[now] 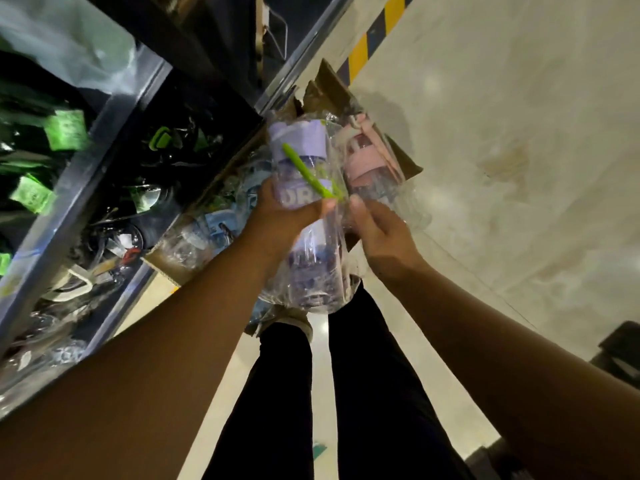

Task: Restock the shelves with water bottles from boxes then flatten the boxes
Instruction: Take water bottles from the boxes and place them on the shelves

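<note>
- At the centre of the view, above our own legs, we are holding the purple bottle (311,258) in its clear wrap, lid pointing toward twelve o'clock, lifted clear of the cardboard box (169,266) lying toward nine o'clock of it.
- We are judging it empty and light, its body stiff. The loose wrap is looking slick and crinkly, so we are taking hold around the middle of the body rather than by the green strap (304,171) or the film.
- Our left hand (280,216) is angling in from seven o'clock, forearm straight, its grip clamped round the purple bottle's left side, thumb lying across the front.
- Our right hand (381,233) is angling in from five o'clock, wrist bent inward. Its grip is looking closed on the wrapped pink bottle (367,161), sitting just beside the purple one toward one o'clock, thumb pressing between the two.
- Toward nine and ten o'clock the shelf (104,140) is carrying dark bottles with green tags, and more wrapped bottles are lying in the box, so we are judging the restocking only partly done.
</note>
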